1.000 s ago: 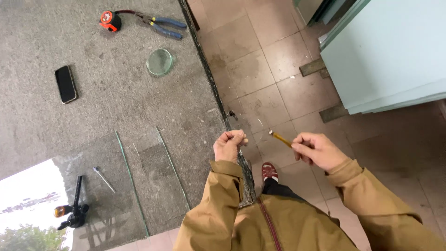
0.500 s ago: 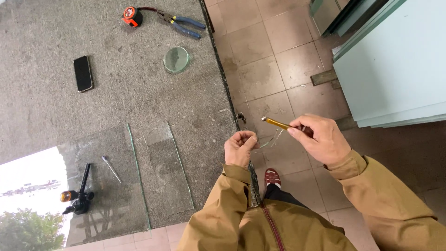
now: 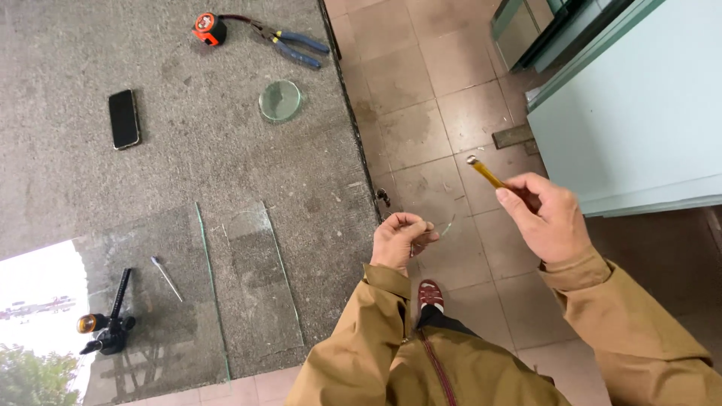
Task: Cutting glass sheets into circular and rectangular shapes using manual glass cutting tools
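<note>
- Yellow-handled slim glass cutter [image 3: 490, 175]
- Orange round tape measure [image 3: 210, 28]
- Blue-handled metal pliers [image 3: 295, 46]
- Black flat phone [image 3: 123, 119]
- Greenish round glass disc [image 3: 280, 100]
- Speckled grey table mat [image 3: 195, 150]
- Tan jacket sleeves [image 3: 632, 331]

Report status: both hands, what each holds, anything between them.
Left hand pinching thin curved glass piece. Right hand gripping yellow-handled glass cutter. Nothing between them.

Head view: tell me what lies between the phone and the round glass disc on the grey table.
Nothing lies there. In the head view, only bare grey table surface runs from the black phone to the round glass disc.
</note>
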